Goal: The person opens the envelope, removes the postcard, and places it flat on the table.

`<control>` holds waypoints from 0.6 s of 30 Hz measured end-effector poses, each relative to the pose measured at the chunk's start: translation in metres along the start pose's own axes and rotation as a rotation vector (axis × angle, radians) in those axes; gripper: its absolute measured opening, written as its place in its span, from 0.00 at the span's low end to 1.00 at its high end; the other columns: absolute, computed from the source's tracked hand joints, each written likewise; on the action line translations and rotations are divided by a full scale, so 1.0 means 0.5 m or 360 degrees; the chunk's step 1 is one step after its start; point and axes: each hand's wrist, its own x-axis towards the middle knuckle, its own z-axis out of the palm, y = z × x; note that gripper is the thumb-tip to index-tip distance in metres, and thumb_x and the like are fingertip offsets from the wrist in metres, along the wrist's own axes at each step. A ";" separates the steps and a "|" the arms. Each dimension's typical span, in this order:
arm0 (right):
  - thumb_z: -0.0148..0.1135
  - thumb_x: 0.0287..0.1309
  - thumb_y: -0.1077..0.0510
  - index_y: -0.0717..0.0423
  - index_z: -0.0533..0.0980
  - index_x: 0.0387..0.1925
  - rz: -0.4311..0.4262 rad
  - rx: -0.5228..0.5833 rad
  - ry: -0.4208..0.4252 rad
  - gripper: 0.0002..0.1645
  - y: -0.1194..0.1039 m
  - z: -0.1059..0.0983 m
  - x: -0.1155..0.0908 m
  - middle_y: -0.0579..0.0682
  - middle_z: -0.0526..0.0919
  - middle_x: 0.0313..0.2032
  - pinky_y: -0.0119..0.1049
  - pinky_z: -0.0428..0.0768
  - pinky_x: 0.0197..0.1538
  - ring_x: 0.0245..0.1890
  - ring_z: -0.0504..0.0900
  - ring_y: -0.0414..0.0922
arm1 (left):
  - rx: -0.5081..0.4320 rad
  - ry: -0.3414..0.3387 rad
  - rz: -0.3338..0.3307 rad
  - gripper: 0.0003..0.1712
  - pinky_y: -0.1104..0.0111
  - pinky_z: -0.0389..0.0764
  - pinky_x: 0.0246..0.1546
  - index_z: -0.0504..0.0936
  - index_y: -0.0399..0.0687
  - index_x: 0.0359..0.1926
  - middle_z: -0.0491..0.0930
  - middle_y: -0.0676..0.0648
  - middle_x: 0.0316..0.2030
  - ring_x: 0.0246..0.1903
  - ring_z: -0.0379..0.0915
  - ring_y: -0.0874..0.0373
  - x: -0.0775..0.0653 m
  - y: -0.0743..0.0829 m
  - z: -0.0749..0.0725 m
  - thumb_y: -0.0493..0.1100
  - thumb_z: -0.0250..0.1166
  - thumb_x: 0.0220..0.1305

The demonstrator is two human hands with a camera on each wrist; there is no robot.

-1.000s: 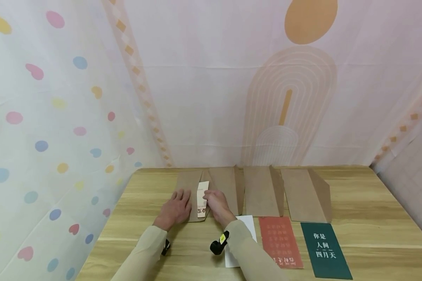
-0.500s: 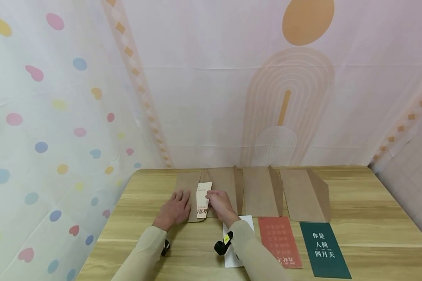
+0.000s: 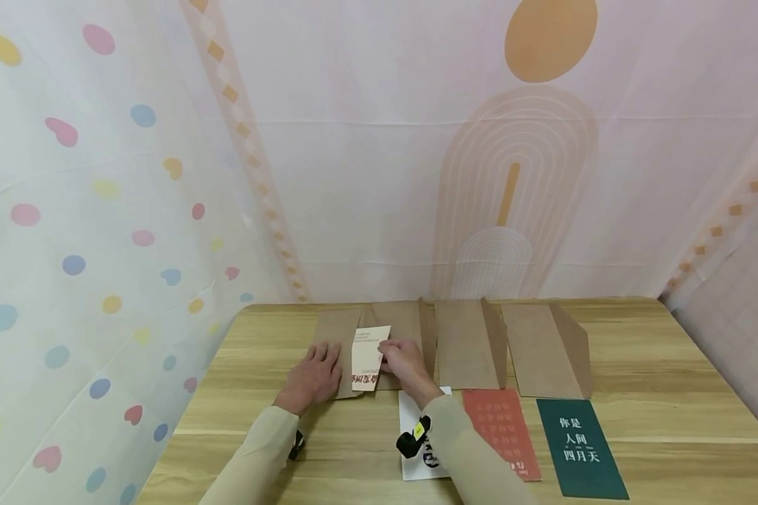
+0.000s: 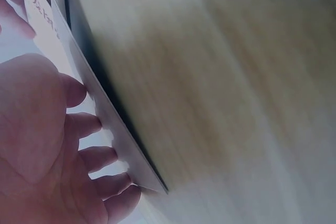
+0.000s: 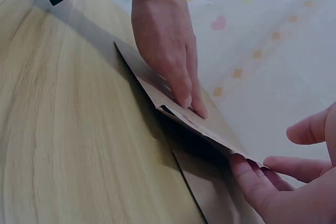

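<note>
My left hand rests flat, fingers extended, on the leftmost brown paper envelope. A cream card with red lettering along its near end stands partly out of that envelope's right-hand opening. Its left part is hidden inside the envelope. My right hand pinches the card's right edge between thumb and fingers. In the right wrist view, the fingers of the right hand hold the card edge raised above the surface beneath. The left wrist view shows the left hand spread along the envelope.
Three more brown envelopes, the near one, a middle one and a far right one, line the table's back. In front lie a white card, a red card and a dark green card. A patterned cloth hangs behind.
My right hand has drawn the cream card rightward, so a wider part of it shows outside the envelope. The left hand has stayed in place on the envelope.
</note>
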 end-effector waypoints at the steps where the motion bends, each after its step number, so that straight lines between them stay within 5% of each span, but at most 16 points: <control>1: 0.54 0.66 0.62 0.75 0.75 0.57 0.0005 -0.0006 0.0001 0.23 -0.002 -0.002 -0.001 0.65 0.78 0.57 0.42 0.82 0.52 0.54 0.80 0.55 | 0.0004 0.0001 0.0000 0.30 0.51 0.56 0.72 0.62 0.31 0.71 0.60 0.29 0.70 0.71 0.54 0.36 0.000 0.000 0.000 0.45 0.44 0.77; 18: 0.55 0.67 0.61 0.72 0.76 0.56 0.0044 -0.0108 0.0094 0.22 -0.023 -0.029 -0.017 0.65 0.78 0.57 0.43 0.83 0.51 0.52 0.82 0.54 | 0.0065 -0.0022 0.0007 0.30 0.51 0.55 0.72 0.61 0.31 0.72 0.59 0.29 0.71 0.72 0.53 0.37 0.006 0.001 0.003 0.45 0.44 0.77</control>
